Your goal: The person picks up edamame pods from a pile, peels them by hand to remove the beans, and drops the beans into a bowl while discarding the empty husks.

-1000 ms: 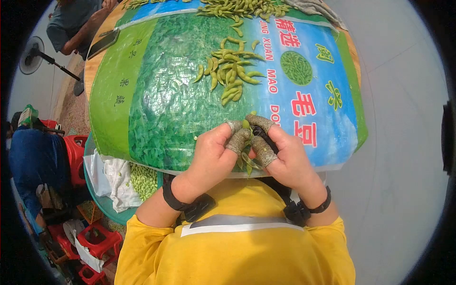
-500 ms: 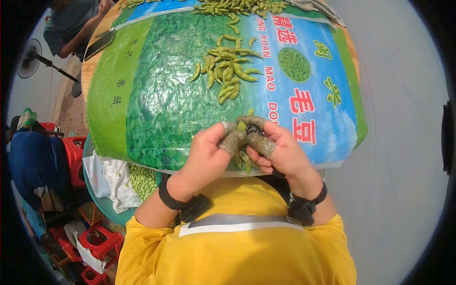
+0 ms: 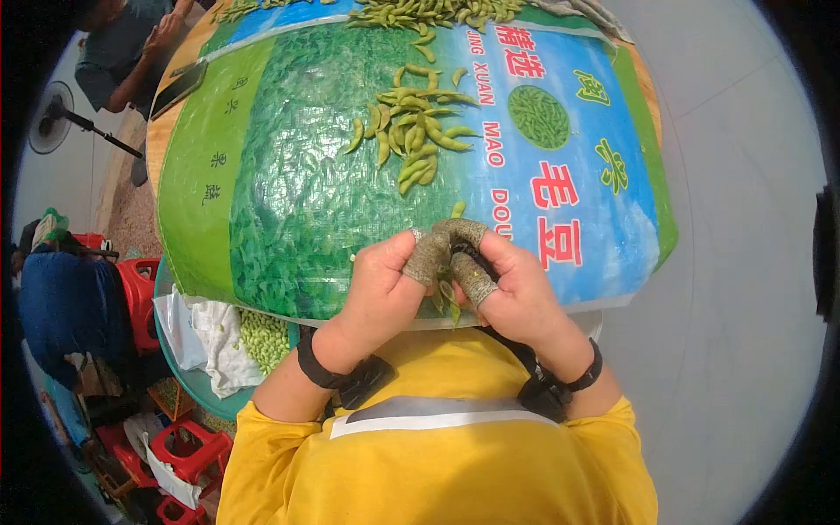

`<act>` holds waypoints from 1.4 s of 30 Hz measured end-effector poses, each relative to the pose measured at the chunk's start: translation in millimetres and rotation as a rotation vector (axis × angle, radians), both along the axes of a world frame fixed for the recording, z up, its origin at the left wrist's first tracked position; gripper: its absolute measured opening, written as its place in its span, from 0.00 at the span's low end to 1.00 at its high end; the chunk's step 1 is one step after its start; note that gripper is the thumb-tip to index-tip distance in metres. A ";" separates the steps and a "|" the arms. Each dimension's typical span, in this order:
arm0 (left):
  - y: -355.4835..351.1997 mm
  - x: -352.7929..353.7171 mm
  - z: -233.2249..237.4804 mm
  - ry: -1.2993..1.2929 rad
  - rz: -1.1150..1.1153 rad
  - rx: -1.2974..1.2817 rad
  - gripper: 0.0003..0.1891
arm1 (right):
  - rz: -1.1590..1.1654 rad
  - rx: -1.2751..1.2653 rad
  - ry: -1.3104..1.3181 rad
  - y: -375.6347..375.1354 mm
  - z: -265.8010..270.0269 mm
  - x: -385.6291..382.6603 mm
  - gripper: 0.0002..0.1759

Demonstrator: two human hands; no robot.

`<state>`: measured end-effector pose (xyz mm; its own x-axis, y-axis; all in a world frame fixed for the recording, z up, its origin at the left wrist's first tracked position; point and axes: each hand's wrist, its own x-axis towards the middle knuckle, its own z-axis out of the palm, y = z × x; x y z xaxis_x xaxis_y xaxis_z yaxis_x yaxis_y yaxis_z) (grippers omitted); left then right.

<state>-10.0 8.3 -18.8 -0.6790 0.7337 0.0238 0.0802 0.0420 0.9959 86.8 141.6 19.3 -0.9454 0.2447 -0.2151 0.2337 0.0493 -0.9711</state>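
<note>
While one pod pile [image 3: 413, 127] lies ahead, the left hand [image 3: 385, 278] and right hand [image 3: 518, 293] together pinch at least two pods [image 3: 458, 209].

Two hands: one left hand [image 3: 381, 278], one right hand [image 3: 518, 287]. Four finger covers [image 3: 429, 259], two wristbands [image 3: 313, 360]. One worktop [image 3: 647, 86], at least two heaps of bean pods [image 3: 409, 122], the pods too tangled to count. One tub [image 3: 220, 404], one fan [image 3: 51, 118], at least three red stools [image 3: 188, 453], shelled beans [image 3: 265, 337] too many to number.
</note>
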 end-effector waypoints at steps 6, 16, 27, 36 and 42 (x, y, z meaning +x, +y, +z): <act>-0.4 -4.1 13.7 -0.600 -0.043 0.058 0.07 | -0.127 -0.379 -0.025 11.8 -10.5 4.2 0.18; 2.8 7.2 12.8 -0.122 -0.019 0.041 0.18 | -0.136 -0.190 -0.137 4.6 -5.2 3.7 0.11; -2.7 10.9 10.3 0.223 0.117 -0.111 0.09 | -0.213 0.711 0.306 1.2 -14.5 12.4 0.09; -1.0 9.7 4.5 -0.311 -0.152 0.169 0.07 | -0.092 -0.404 0.085 4.3 -9.1 10.6 0.09; -6.8 -11.5 9.7 -0.776 0.110 0.229 0.08 | 0.239 0.246 0.024 39.9 16.5 0.6 0.11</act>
<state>-21.5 1.5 -9.2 -0.6315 0.6961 -0.3416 -0.6287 -0.2018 0.7510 87.4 181.5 35.8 -0.9864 0.0571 -0.1538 0.1641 0.3334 -0.9284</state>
